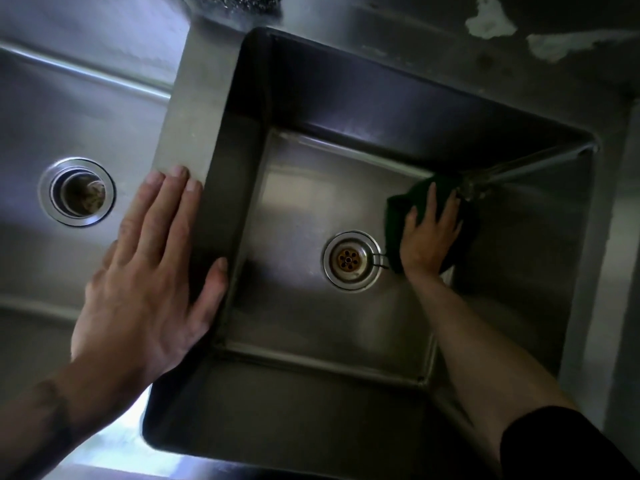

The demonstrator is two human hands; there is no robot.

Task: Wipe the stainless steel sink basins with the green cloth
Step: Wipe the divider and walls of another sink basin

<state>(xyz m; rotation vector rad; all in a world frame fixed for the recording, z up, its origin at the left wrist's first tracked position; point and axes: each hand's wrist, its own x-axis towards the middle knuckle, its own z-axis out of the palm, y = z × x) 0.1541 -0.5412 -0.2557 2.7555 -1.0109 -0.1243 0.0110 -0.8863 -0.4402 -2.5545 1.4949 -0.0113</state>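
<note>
A deep stainless steel basin fills the middle of the view, with a round drain in its floor. My right hand reaches down into it and presses flat, fingers spread, on a dark green cloth lying on the basin floor just right of the drain, near the back right corner. My left hand rests flat with straight fingers on the steel divider between the two basins, its thumb over the inner edge. A second, shallower basin lies to the left with its own drain.
A steel rim borders the right side of the deep basin. Behind it runs a steel ledge with white smears. A dark scouring pad sits at the top edge. A thin shiny streak crosses the back right corner.
</note>
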